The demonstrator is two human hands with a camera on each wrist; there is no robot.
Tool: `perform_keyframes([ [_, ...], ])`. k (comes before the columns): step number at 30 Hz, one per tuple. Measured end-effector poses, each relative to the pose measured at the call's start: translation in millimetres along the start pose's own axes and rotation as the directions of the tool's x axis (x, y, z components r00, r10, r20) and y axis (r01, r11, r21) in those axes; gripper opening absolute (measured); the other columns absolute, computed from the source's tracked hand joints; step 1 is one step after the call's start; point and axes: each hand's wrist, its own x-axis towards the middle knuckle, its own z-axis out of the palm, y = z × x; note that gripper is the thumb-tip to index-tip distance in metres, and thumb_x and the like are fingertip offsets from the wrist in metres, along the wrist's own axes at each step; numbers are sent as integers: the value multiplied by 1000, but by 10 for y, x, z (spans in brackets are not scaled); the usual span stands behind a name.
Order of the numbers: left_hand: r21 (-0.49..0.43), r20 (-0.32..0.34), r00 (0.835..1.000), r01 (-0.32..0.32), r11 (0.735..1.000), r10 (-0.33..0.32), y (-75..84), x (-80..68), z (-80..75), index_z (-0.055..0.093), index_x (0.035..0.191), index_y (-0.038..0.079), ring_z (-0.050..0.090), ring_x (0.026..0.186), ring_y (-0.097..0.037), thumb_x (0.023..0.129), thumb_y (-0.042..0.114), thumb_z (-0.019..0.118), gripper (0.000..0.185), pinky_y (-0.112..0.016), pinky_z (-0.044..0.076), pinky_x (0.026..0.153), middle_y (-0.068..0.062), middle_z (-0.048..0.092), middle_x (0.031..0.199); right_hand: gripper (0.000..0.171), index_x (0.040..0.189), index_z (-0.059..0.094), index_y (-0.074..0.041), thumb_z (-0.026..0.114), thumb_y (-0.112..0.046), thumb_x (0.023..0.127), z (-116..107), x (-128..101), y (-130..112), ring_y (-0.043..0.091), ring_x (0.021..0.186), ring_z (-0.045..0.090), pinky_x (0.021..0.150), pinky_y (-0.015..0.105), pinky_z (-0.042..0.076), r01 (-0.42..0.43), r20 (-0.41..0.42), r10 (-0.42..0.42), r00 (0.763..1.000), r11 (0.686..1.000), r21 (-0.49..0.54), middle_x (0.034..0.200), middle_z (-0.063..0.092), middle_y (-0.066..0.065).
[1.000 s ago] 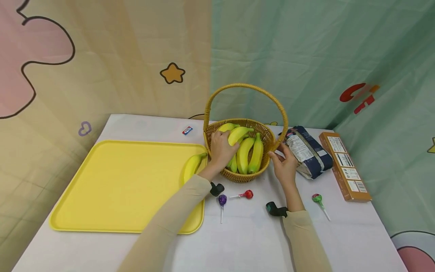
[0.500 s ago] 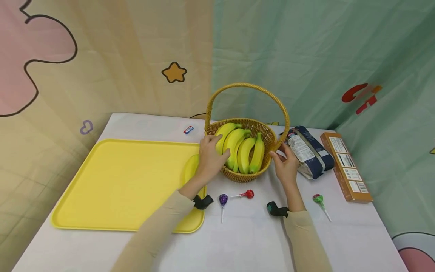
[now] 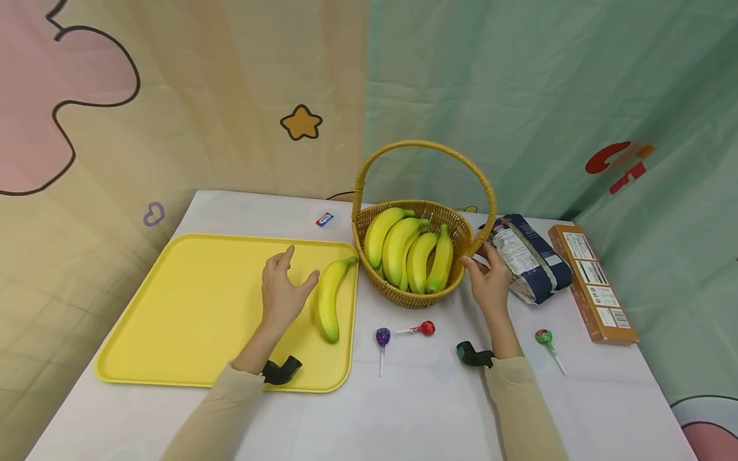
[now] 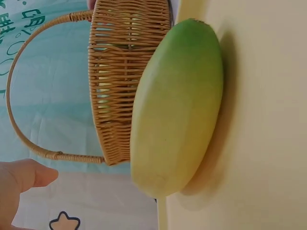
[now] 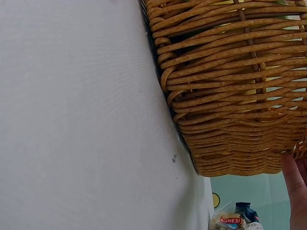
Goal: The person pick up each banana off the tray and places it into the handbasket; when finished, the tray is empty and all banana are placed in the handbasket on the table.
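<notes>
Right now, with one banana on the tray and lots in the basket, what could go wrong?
The single banana lies close to the yellow tray's right rim, so a nudge from the left hand beside it might roll it off. The basket is steadied only by the right hand at its side; pulling bananas out could tip it toward the lollipops.

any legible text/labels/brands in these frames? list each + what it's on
"AGNESI": red label on the dark blue bag, right wrist view.
White label panel on that bag in the head view: print too small to read.
Brown box: white panels and barcode, too small to read.
Small red-and-blue packet behind the yellow tray: blurred, unreadable.
Lollipop wrappers: nothing readable.
Red marks on the green backdrop: partly hidden, unreadable.
</notes>
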Motion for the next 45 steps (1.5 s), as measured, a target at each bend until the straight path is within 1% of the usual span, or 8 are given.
perform_keyframes([
  [10,183,165,985,22,983,-53,-157,-24,245,30,151,-2,44,125,-48,86,36,72,86,-59,40,101,-30,37,141,43,130,54,13,64,6,89,10,-15,-15,39,113,59,86,9,49,-8,-4,8,1000,1000,-10,116,60,32],
  [15,247,225,971,21,969,-78,-226,-44,334,40,145,-4,54,114,-44,84,37,74,81,-54,46,92,-28,49,132,43,130,54,13,65,7,88,25,-7,17,39,113,59,86,10,49,-12,-2,12,1000,1000,-21,116,60,32],
  [19,235,205,976,16,972,-66,-230,-52,358,53,136,-5,60,102,-37,82,31,76,69,-49,50,83,-24,62,115,44,130,55,12,66,6,88,46,21,184,40,111,60,85,10,50,5,-5,-5,1000,1000,-5,114,62,30],
  [26,191,155,985,42,981,-72,-246,-24,324,57,132,-6,61,96,-36,80,26,75,63,-47,51,80,-23,64,106,45,131,58,4,68,-2,88,70,56,446,36,110,62,83,7,49,20,-19,-19,1000,999,30,114,64,22],
  [31,130,48,998,34,991,-41,-226,38,235,58,131,-4,59,95,-36,79,26,74,62,-46,48,81,-23,63,106,44,131,58,6,68,-3,89,70,59,456,36,110,62,83,7,49,40,-21,-39,999,999,28,114,64,23],
  [34,79,-9,1000,-7,997,8,-110,89,191,59,131,-1,59,89,-33,79,27,73,61,-41,47,76,-21,63,105,44,130,57,8,68,0,89,52,49,330,38,110,62,84,7,49,42,-15,-42,999,999,8,113,63,25],
  [38,11,-4,994,-110,994,110,212,165,257,60,131,2,60,84,-30,78,27,73,61,-37,49,73,-18,63,103,43,129,56,11,66,5,88,10,20,87,39,110,61,85,11,51,40,-6,-40,999,999,-15,113,63,27],
  [45,-22,82,954,-287,958,288,831,310,679,61,131,2,58,90,-30,76,28,71,62,-41,48,78,-17,63,105,43,128,56,13,66,6,88,9,1,25,39,110,61,85,11,51,37,-11,-37,999,999,-2,113,62,28],
])
